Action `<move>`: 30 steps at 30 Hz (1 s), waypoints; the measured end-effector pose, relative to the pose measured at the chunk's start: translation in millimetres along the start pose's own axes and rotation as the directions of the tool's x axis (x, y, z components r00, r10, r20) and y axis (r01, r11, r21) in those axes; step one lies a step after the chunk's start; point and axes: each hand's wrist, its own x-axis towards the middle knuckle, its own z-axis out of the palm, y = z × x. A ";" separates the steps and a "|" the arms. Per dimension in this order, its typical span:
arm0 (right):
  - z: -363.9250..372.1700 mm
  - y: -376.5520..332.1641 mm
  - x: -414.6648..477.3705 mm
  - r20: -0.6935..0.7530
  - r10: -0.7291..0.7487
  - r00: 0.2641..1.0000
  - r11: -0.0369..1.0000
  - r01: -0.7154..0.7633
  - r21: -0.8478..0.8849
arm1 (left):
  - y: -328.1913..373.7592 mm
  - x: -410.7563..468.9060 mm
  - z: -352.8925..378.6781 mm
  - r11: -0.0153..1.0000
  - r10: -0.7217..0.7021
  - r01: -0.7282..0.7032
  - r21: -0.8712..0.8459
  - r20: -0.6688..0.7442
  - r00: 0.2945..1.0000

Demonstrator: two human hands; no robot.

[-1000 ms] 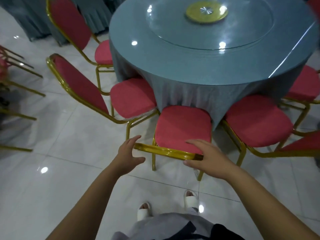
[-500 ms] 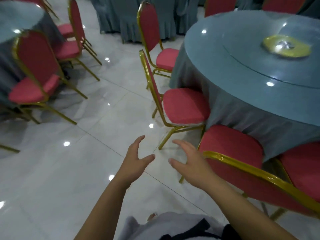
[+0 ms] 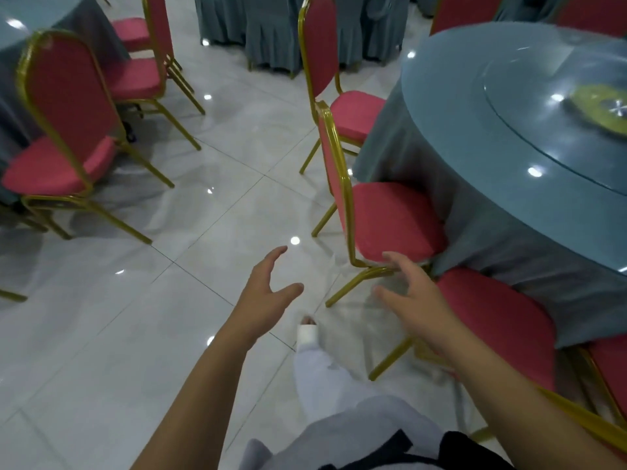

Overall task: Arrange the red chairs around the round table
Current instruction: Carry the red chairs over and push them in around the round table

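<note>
Fingers (image 3: 275, 254) of the left hand (image 3: 268, 293) spread loosely over the floor (image 3: 135, 334), holding nothing. Right hand (image 3: 419, 300), equally open and empty, hovers close beside a red chair (image 3: 393, 222) tucked against the round table (image 3: 509, 137) at right. A second ago it rested on the nearest chair (image 3: 502, 320), on its back rail.

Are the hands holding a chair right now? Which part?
Nothing is held. Both hands are open: the left hand is over the floor, and the right hand is spread near the seat edge of a red chair, not gripping it.
</note>
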 end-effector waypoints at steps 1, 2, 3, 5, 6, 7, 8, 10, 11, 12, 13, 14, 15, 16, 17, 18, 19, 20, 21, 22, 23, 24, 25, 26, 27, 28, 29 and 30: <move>5.2 -1.3 23.5 -0.004 0.010 1.000 1.000 -0.010 0.009 | 1.9 19.3 -9.0 1.000 0.007 -0.008 0.015 0.011 1.000; 10.3 -4.3 48.7 -0.010 0.021 1.000 1.000 -0.021 0.023 | 4.9 39.2 -18.6 0.999 0.013 -0.014 0.031 0.023 1.000; 15.2 -9.5 75.3 -0.020 0.034 0.999 0.999 -0.033 0.040 | 9.4 59.7 -28.4 0.999 0.012 -0.013 0.050 0.029 1.000; 23.2 -24.8 127.7 -0.051 0.042 0.998 0.996 -0.038 0.075 | 20.2 100.4 -47.3 0.994 -0.010 0.006 0.112 0.039 0.999; 26.6 -33.9 151.8 -0.071 0.042 0.997 0.994 -0.035 0.099 | 26.2 119.5 -56.1 0.988 -0.025 0.015 0.153 0.059 0.998; 30.2 -43.7 175.3 -0.084 0.041 0.996 0.991 -0.030 0.127 | 32.0 138.1 -64.5 0.981 -0.035 0.018 0.191 0.087 0.996; 33.8 -53.0 198.5 -0.085 0.032 0.996 0.988 -0.019 0.152 | 37.0 156.5 -73.0 0.976 -0.036 0.011 0.220 0.110 0.993; 41.8 -70.5 245.8 -0.049 0.026 0.998 0.981 -0.016 0.194 | 47.1 195.3 -89.3 0.965 -0.030 -0.004 0.263 0.123 0.992; 44.6 -78.5 269.2 -0.033 0.032 0.999 0.978 -0.024 0.205 | 51.9 215.5 -96.0 0.960 -0.023 -0.008 0.278 0.107 0.994; 46.9 -85.6 291.4 -0.030 0.036 0.999 0.980 -0.029 0.197 | 56.1 234.7 -101.7 0.958 -0.011 -0.014 0.286 0.085 0.996; 48.8 -91.4 312.1 -0.035 0.036 0.999 0.984 -0.029 0.178 | 60.1 253.0 -106.1 0.957 0.003 -0.023 0.290 0.070 0.998; 50.2 -96.1 330.1 -0.037 0.041 0.998 0.986 -0.035 0.161 | 64.4 269.5 -108.9 0.955 0.011 -0.032 0.294 0.071 0.997; 51.5 -99.0 344.7 -0.034 0.065 0.997 0.987 -0.059 0.147 | 68.7 284.3 -109.7 0.953 0.015 -0.041 0.299 0.089 0.996; 53.1 -99.5 357.1 -0.032 0.096 0.995 0.987 -0.091 0.133 | 72.6 299.0 -109.9 0.950 0.024 -0.059 0.306 0.117 0.993; 56.1 -98.9 366.8 -0.037 0.131 0.991 0.985 -0.126 0.120 | 76.8 314.5 -109.7 0.946 0.036 -0.083 0.314 0.151 0.988; 59.5 -98.5 373.6 -0.057 0.170 0.984 0.980 -0.163 0.110 | 81.8 331.7 -108.7 0.941 0.048 -0.107 0.322 0.186 0.981; 63.1 -97.4 379.0 -0.095 0.208 0.974 0.975 -0.199 0.099 | 86.9 351.4 -106.8 0.934 0.059 -0.131 0.331 0.219 0.974; 67.3 -95.4 382.6 -0.142 0.238 0.961 0.970 -0.230 0.074 | 91.8 372.6 -104.1 0.924 0.072 -0.160 0.347 0.254 0.965; 71.3 -93.9 384.5 -0.186 0.259 0.948 0.966 -0.258 0.033 | 97.3 394.0 -99.9 0.908 0.088 -0.199 0.369 0.296 0.951; 74.1 -93.4 385.8 -0.223 0.275 0.935 0.959 -0.283 -0.004 | 103.6 416.1 -94.1 0.886 0.107 -0.247 0.392 0.346 0.932; 76.3 -92.8 387.0 -0.256 0.284 0.924 0.953 -0.301 -0.031 | 110.2 438.4 -88.0 0.859 0.129 -0.302 0.413 0.396 0.909; 77.8 -92.9 388.1 -0.283 0.283 0.916 0.949 -0.310 -0.055 | 117.2 460.9 -80.6 0.826 0.154 -0.361 0.433 0.443 0.883; 79.3 -93.4 388.4 -0.304 0.274 0.912 0.947 -0.311 -0.081 | 124.0 482.7 -73.1 0.782 0.186 -0.429 0.452 0.486 0.854; 80.8 -94.1 388.4 -0.325 0.270 0.906 0.942 -0.318 -0.105 | 131.1 504.6 -64.9 0.719 0.219 -0.509 0.474 0.540 0.813; 82.3 -95.6 387.3 -0.348 0.287 0.892 0.931 -0.346 -0.119 | 138.8 525.5 -56.7 0.635 0.233 -0.590 0.500 0.604 0.762; 83.6 -97.7 385.3 -0.372 0.333 0.866 0.910 -0.399 -0.114 | 146.7 544.5 -48.6 0.530 0.221 -0.666 0.526 0.672 0.707; 85.0 -99.2 382.5 -0.396 0.401 0.826 0.878 -0.470 -0.093 | 154.1 561.2 -41.0 0.414 0.190 -0.735 0.537 0.739 0.646; 87.5 -100.5 379.8 -0.421 0.474 0.773 0.836 -0.545 -0.059 | 160.3 575.6 -34.2 0.321 0.151 -0.794 0.516 0.800 0.581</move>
